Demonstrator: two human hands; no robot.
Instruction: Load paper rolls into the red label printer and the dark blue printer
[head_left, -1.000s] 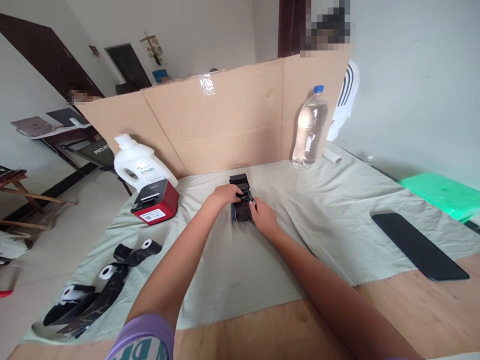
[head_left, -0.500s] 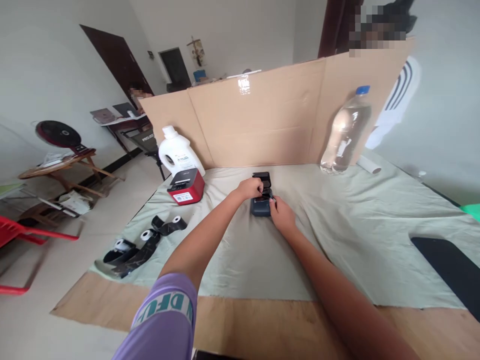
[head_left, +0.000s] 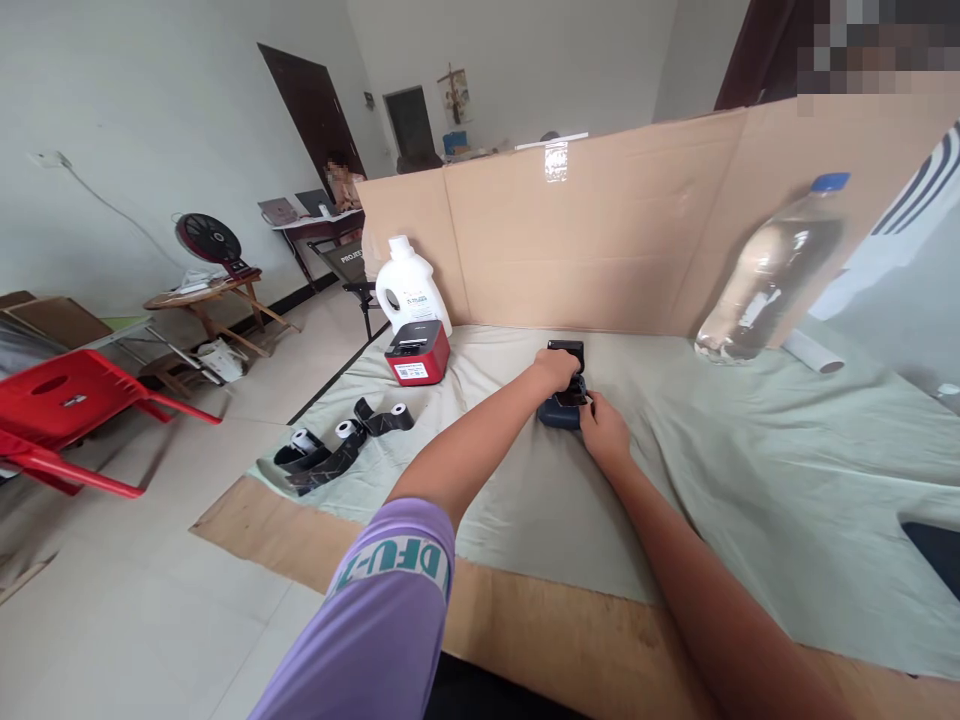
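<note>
A small dark printer (head_left: 561,412) with its lid (head_left: 566,348) raised stands on the pale green cloth (head_left: 720,470) in the middle of the table. My left hand (head_left: 556,368) is closed over the printer's top, at the open compartment. My right hand (head_left: 604,430) is curled against its right side, fingertips at the opening. What the fingers pinch inside is hidden. To the left lie several paper rolls with black strips (head_left: 341,447).
A red printer (head_left: 417,354) and a white detergent jug (head_left: 411,288) stand at the back left, before a cardboard screen (head_left: 600,230). A clear water bottle (head_left: 772,275) and a white tube (head_left: 812,352) are at the right. A dark phone (head_left: 936,545) lies at the right edge. Red chair (head_left: 60,395) on the floor.
The view has swung to the left, showing more floor and the red chair. Both hands stay on the small dark printer, which has not moved on the cloth.
</note>
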